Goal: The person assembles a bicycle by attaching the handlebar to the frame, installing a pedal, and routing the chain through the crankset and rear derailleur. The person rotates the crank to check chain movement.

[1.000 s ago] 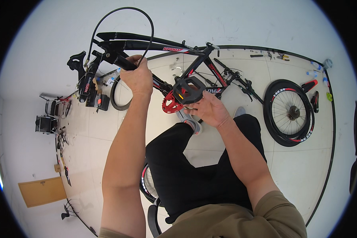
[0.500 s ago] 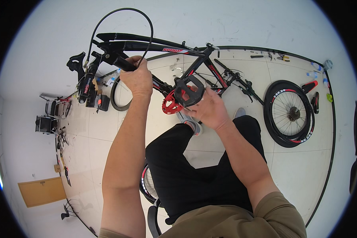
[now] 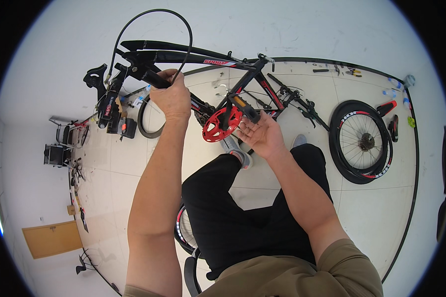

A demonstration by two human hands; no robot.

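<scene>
A black bicycle frame (image 3: 183, 58) with red and white markings stands tilted in front of me. My left hand (image 3: 172, 96) is wrapped round its thick black lower tube, near the front end. Beyond that hand are the suspension fork (image 3: 110, 106) and a looped black cable (image 3: 156, 11). At the crank, a red chainring (image 3: 214, 129) faces me, with a black pedal (image 3: 245, 108) edge-on, showing an orange reflector. My right hand (image 3: 263, 134) is open, palm up and fingers spread, just beside the pedal's near end. Whether a fingertip touches the pedal, I cannot tell.
A spoked wheel (image 3: 364, 141) with tyre lies on the floor at right, near a red-and-black saddle (image 3: 386, 108). A hammer (image 3: 327, 70) and pliers (image 3: 354, 73) lie by the far wall. Handlebar parts (image 3: 302, 106) rest behind the frame. A dark chair (image 3: 57, 154) stands far left.
The pedal has turned from its flat face to its edge, showing the reflector. My right hand has turned palm up beside it. My left hand keeps its grip on the frame.
</scene>
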